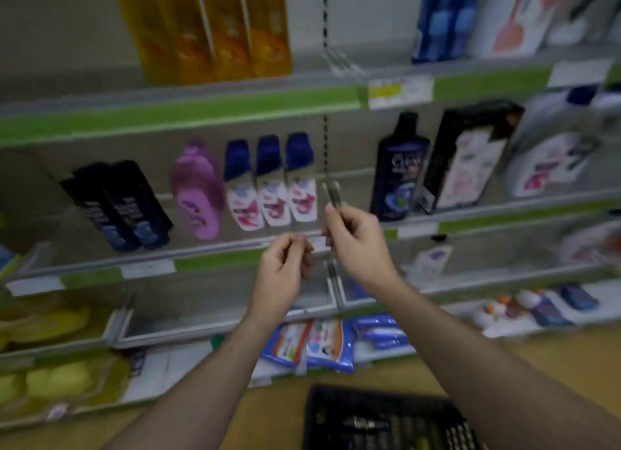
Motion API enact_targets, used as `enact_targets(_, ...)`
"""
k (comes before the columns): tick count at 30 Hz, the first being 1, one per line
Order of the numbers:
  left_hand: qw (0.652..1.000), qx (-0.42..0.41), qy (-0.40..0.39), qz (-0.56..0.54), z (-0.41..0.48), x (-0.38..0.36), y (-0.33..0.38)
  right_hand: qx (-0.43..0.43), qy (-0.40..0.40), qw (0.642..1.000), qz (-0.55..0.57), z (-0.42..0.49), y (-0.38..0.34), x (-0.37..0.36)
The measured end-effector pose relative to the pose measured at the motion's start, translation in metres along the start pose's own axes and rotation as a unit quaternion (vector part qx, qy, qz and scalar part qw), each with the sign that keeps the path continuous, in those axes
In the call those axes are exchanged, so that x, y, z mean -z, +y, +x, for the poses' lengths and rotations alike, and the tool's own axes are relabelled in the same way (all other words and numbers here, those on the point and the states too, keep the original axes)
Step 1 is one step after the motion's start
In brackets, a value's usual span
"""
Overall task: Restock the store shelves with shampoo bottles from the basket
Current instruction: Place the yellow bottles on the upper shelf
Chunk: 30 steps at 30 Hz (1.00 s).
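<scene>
The right hand (356, 244) pinches a thin clear plastic strip (332, 191) at the grey metal shelf (208, 260). The left hand (285, 268) curls its fingers beside it, on what I cannot tell. White blue-capped shampoo bottles (272, 181) stand just left of the strip, and the black plastic basket (379, 412) sits on the floor below.

No text legible: bottle labels (304, 199), shelf price tags (400, 93) all blurred.

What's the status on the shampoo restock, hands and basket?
Hands: right hand pinches clear divider beside white shampoo bottles. Left hand curled at shelf edge, grip unclear. No bottle held; basket below.
</scene>
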<state>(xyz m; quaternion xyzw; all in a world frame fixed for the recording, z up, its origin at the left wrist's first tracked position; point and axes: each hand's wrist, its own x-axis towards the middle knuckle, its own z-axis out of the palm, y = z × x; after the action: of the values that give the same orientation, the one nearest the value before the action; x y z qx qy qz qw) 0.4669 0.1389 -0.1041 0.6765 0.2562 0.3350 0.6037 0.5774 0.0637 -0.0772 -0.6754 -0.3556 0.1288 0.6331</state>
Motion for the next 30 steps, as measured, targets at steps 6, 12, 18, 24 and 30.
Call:
enact_targets(6, 0.991, 0.118, -0.058, 0.027, -0.053, -0.062, -0.144, -0.179, 0.039, 0.982, -0.04, -0.092, 0.153, 0.057)
enact_targets(12, 0.95, 0.232, -0.185, 0.093, -0.112, -0.113, -0.295, -0.359, 0.045, 0.931, -0.053, -0.195, 0.296, 0.101)
enact_targets(18, 0.886, 0.339, -0.273, 0.161, -0.17, -0.143, -0.415, -0.467, 0.057, 0.876, -0.106, -0.29, 0.415, 0.126)
enact_targets(24, 0.848, 0.383, -0.315, 0.186, -0.207, -0.162, -0.502, -0.536, 0.058, 0.827, -0.16, -0.353, 0.51, 0.13)
enact_targets(30, 0.817, 0.407, -0.354, 0.202, -0.242, -0.176, -0.578, -0.617, 0.048, 0.755, -0.217, -0.393, 0.598, 0.127)
